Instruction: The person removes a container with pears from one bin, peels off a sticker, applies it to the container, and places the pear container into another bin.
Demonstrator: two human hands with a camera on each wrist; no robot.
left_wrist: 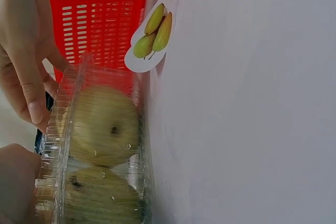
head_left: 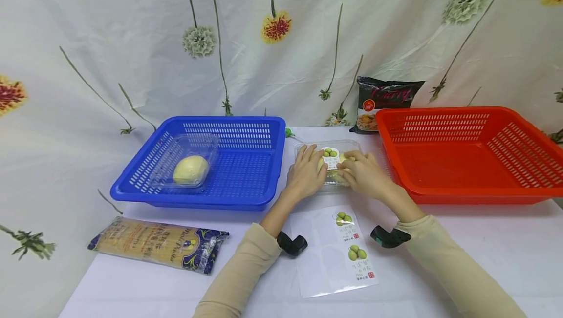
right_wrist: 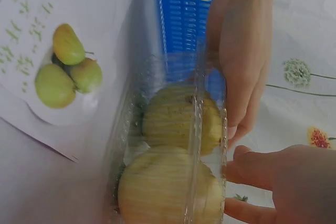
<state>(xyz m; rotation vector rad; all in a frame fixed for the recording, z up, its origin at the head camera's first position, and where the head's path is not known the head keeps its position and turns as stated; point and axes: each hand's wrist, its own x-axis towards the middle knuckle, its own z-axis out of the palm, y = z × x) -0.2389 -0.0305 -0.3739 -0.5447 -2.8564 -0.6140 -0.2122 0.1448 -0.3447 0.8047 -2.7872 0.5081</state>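
Lying nearest on the white surface (head_left: 132, 293), a label sheet (head_left: 323, 259) carries two printed pear stickers (head_left: 358, 254) along its right side; to its left is a packet of spaghetti (head_left: 151, 243) with blue-patterned ends. Just beyond the sheet sits a clear plastic clamshell box (head_left: 329, 188) with pale yellow fruits (right_wrist: 163, 187) inside and a pear label (head_left: 331, 159) on its lid. The left hand (head_left: 305, 171), fingers extended, rests on the lid at the label's left; the right hand (head_left: 369, 176), fingers spread and gently bent, presses at its right edge. To the left, a blue basket (head_left: 246, 176) holds another clear box (head_left: 206, 148) with one pale fruit (head_left: 191, 170); to the right stands a red basket (head_left: 444, 166). Farther back, a black Curry packet (head_left: 384, 98) stands behind its left corner, before a flower-printed cloth (head_left: 149, 20).
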